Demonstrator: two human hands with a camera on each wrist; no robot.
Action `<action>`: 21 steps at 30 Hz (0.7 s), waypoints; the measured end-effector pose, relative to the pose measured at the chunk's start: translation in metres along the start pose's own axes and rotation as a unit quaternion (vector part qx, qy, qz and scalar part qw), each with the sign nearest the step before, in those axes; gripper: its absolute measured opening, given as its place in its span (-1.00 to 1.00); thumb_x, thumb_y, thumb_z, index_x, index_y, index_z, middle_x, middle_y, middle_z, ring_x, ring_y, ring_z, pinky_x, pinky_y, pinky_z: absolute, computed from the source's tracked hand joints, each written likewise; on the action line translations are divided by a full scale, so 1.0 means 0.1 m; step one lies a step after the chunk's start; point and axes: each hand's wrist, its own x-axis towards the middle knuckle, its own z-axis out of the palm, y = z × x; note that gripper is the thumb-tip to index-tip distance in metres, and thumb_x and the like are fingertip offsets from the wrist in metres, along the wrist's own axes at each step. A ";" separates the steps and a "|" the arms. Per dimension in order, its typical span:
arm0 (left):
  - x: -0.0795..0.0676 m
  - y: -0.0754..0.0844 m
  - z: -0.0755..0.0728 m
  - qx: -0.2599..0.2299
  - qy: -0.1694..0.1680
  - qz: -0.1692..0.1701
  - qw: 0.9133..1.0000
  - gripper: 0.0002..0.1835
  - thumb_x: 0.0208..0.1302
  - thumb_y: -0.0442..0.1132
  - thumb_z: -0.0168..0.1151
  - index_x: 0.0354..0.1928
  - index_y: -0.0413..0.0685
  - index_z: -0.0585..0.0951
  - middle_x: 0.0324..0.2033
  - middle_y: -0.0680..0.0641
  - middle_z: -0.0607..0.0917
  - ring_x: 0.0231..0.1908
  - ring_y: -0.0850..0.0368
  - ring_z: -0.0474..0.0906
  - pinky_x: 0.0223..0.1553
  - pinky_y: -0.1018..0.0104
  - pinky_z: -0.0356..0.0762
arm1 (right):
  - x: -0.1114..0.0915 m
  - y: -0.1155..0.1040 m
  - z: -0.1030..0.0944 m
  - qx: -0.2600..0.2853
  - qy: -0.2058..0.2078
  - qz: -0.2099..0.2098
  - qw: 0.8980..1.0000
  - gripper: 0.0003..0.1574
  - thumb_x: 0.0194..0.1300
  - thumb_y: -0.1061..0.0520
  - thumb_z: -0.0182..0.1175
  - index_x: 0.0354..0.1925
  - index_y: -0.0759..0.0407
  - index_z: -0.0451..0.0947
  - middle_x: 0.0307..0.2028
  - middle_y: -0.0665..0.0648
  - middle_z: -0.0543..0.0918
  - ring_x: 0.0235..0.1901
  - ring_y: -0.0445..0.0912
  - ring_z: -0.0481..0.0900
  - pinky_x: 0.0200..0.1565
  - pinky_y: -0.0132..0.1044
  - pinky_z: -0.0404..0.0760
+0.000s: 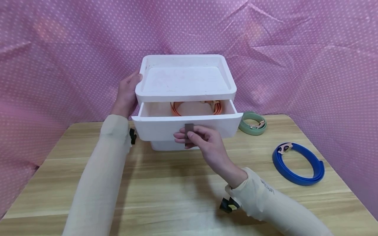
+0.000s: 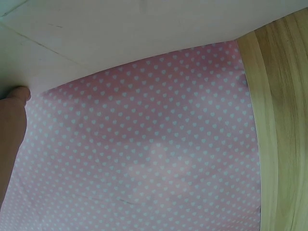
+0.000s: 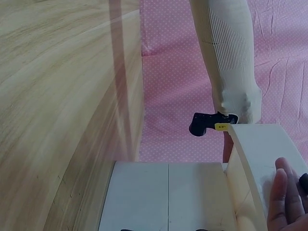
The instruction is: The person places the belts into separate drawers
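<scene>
A white drawer unit (image 1: 186, 96) with a tray-like top stands on the table, its top drawer (image 1: 159, 127) pulled partway out. Inside that drawer lies a coiled orange belt (image 1: 217, 108) with a gold-toned buckle, partly hidden by the drawer front. My right hand (image 1: 206, 141) pinches the dark brown pull tab (image 1: 189, 129) on the drawer front between thumb and fingers. Against the unit's left side rests my left hand (image 1: 127, 93), its thumb at the upper rim. Only part of this hand (image 2: 12, 113) shows in the left wrist view, touching the white side panel (image 2: 120, 29).
Right of the unit, a coiled green belt (image 1: 252, 131) lies on the wooden table (image 1: 165, 196). Nearer the right edge is a coiled blue belt (image 1: 316, 164) with a buckle. Pink dotted cloth (image 1: 103, 39) hangs behind and at both sides.
</scene>
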 end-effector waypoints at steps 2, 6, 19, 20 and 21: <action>0.00 -0.01 0.01 -0.001 -0.001 -0.003 1.000 -0.49 0.41 -0.03 0.13 0.36 0.06 0.44 0.37 0.09 0.38 0.32 0.11 0.32 0.21 0.32 0.42 | -0.01 0.00 -0.01 0.001 0.002 0.004 1.000 -0.67 0.49 0.22 0.01 0.04 0.43 0.56 -0.09 0.25 0.71 -0.09 0.10 0.69 -0.07 0.10 0.64; -0.01 -0.04 0.02 0.006 -0.004 0.000 1.000 -0.48 0.41 -0.03 0.12 0.37 0.07 0.43 0.38 0.10 0.37 0.33 0.11 0.31 0.22 0.31 0.42 | -0.03 0.00 -0.02 0.002 0.003 0.004 1.000 -0.67 0.50 0.22 0.00 0.04 0.44 0.55 -0.09 0.26 0.71 -0.09 0.10 0.70 -0.07 0.09 0.65; -0.02 0.01 0.02 0.002 0.000 0.009 1.000 -0.47 0.42 -0.06 0.12 0.36 -0.05 0.42 0.39 0.08 0.35 0.34 0.10 0.30 0.22 0.34 0.41 | 0.02 0.01 -0.03 0.000 -0.006 -0.009 1.000 -0.65 0.48 0.23 0.00 0.05 0.45 0.55 -0.09 0.28 0.71 -0.09 0.11 0.69 -0.13 -0.06 0.69; -0.02 0.01 0.02 0.002 0.000 0.010 1.000 -0.48 0.42 -0.06 0.12 0.36 -0.05 0.43 0.39 0.08 0.35 0.33 0.10 0.31 0.21 0.34 0.42 | 0.02 0.01 -0.04 0.000 -0.007 -0.008 1.000 -0.65 0.49 0.23 0.00 0.05 0.44 0.55 -0.09 0.27 0.71 -0.09 0.11 0.69 -0.13 -0.05 0.69; -0.02 0.02 0.02 0.000 0.000 0.010 1.000 -0.48 0.42 -0.07 0.12 0.36 -0.05 0.43 0.39 0.07 0.36 0.33 0.09 0.32 0.20 0.34 0.43 | 0.02 0.01 -0.04 0.000 -0.007 -0.009 1.000 -0.65 0.49 0.23 0.00 0.05 0.44 0.55 -0.09 0.27 0.71 -0.09 0.11 0.69 -0.13 -0.04 0.68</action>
